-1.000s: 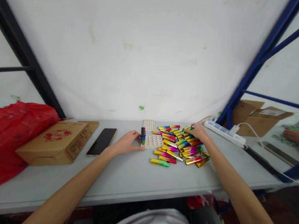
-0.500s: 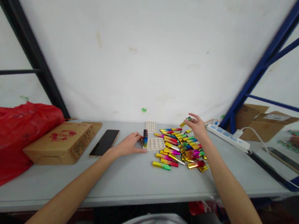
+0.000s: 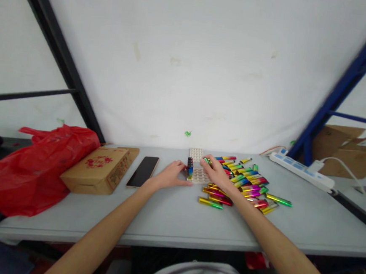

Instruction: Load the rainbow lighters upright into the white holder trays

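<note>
We see the right hand (image 3: 211, 169) pinching a green-ended tube (image 3: 207, 160) between thumb and fingers, above a pale holed tray (image 3: 200, 176). That tray lies between the two hands on the bench (image 3: 170, 220). The left hand (image 3: 174, 174) is at the tray's near-left end, thumb by the front corner, fingers beside a row of dark-topped tubes (image 3: 190, 169) standing upright there; we cannot tell whether it grips the tray or merely rests against it. Just beyond the right hand's fingertips we find a second tray (image 3: 196, 153), and to the right of that hand, partly under its forearm, spreads a pile of shiny tubes (image 3: 251, 187).

From here we would watch the standing row: a nudge from either hand could tip it, since the fingers work so close. If the left hand is only resting there, we think downward pressure off-centre could make the tray slide or tilt. The right hand hides part of the holes from us, so a tube set slightly askew might miss its hole. We also judge that the right forearm, low over the pile, could brush loose tubes and send them rolling.
</note>
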The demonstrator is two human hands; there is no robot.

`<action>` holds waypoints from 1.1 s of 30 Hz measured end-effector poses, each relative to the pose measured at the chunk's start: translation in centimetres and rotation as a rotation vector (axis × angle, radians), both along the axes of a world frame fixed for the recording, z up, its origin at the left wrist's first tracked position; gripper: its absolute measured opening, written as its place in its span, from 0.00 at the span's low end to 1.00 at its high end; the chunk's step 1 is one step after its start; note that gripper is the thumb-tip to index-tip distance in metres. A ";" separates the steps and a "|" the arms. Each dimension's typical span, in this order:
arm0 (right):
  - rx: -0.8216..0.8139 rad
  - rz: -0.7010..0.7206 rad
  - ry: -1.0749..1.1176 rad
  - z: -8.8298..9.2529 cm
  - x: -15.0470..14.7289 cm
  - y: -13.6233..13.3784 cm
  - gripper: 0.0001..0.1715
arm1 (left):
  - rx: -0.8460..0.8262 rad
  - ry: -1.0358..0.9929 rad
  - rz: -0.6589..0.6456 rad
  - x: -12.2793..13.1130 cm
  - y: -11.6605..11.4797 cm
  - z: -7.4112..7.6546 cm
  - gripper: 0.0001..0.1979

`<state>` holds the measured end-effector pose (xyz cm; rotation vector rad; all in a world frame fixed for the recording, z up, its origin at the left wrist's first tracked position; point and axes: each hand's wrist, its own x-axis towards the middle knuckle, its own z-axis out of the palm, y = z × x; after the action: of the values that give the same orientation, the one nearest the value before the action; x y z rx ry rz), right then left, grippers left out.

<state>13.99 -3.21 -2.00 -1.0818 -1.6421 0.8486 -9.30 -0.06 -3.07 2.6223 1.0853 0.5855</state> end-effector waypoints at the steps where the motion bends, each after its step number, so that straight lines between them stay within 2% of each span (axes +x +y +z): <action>1: 0.070 -0.044 -0.060 0.0 -0.1 -0.2 0.25 | 0.000 -0.003 -0.003 0.0 0.0 0.0 0.30; 3: 0.159 -0.105 -0.142 -0.1 -0.1 -0.3 0.29 | -0.004 -0.012 -0.008 0.0 0.0 0.1 0.30; 5: 0.181 -0.146 -0.180 -0.2 -0.2 -0.4 0.31 | -0.018 -0.019 -0.011 0.0 -0.1 0.2 0.30; 12: 0.252 -0.227 -0.300 -0.4 -0.3 -0.5 0.26 | -0.032 -0.015 -0.011 0.0 -0.1 0.3 0.30; 15: 0.276 -0.193 -0.328 0.3 -0.4 -1.2 0.24 | -0.022 -0.008 -0.012 -0.1 -0.1 0.2 0.30; 19: 0.292 -0.065 -0.405 1.4 -0.4 -2.4 0.20 | -0.034 -0.022 -0.023 -0.2 0.1 0.1 0.33; 21: 0.360 0.004 -0.476 1.6 -0.3 -2.8 0.19 | -0.058 -0.031 -0.033 -0.3 0.2 0.0 0.34; 24: 0.441 0.024 -0.580 1.7 -0.2 -3.1 0.20 | -0.095 -0.045 -0.054 -0.6 0.6 -0.1 0.36; 30: 0.313 0.008 -0.539 1.3 0.0 -2.5 0.21 | -0.154 -0.082 -0.075 -1.1 1.3 -0.3 0.34; 33: 0.330 0.038 -0.574 0.8 0.0 -2.2 0.19 | -0.160 -0.094 -0.081 -1.1 1.5 -0.4 0.35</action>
<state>13.95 -5.38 -1.24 -1.1173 -2.1870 0.2720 -10.44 1.40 -3.44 2.4623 0.9524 0.5725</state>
